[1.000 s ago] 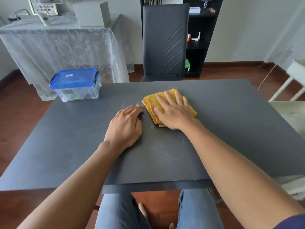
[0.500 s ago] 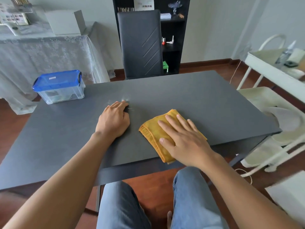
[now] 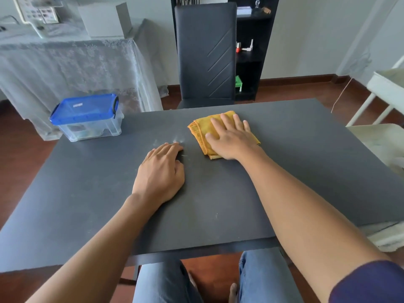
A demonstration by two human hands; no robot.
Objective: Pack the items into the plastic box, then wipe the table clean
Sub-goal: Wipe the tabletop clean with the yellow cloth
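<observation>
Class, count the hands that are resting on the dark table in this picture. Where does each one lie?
2. The left hand lies flat on the bare table near the middle. The right hand presses on the yellow cloth, farther back.

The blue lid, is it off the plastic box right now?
No, the blue lid sits closed on the plastic box at the table's far left corner.
</observation>
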